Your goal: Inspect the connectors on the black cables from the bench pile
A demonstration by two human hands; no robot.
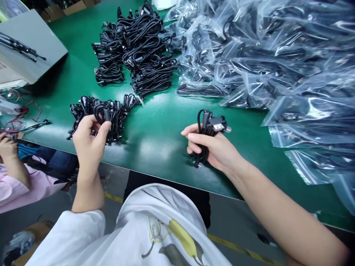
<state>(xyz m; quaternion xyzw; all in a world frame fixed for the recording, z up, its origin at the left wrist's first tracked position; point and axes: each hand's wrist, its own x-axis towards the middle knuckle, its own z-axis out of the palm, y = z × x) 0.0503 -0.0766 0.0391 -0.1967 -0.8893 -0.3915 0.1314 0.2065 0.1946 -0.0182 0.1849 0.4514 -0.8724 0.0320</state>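
Note:
My left hand (pixel 89 142) is over the small near pile of black cables (pixel 118 120). Its thumb and fingers pinch a looped black cable (pixel 106 113) with a thick cylindrical end. Farther right, my right hand (pixel 213 146) is closed around a bundle of black cables (pixel 204 127) held above the green table (pixel 158 136). Connectors stick out at the top of this bundle, one with a pale metal plug. How many cables it contains I cannot tell. Beyond both hands lies a bigger heap of coiled black cables (pixel 146 48).
Clear plastic bags of cables (pixel 249 66) cover the table's right side. A pale box (pixel 33 44) with thin black cables on it stands at left, near red wires (pixel 20 111). A co-worker's hand (pixel 8 147) and pink sleeve (pixel 19 184) are at the left edge.

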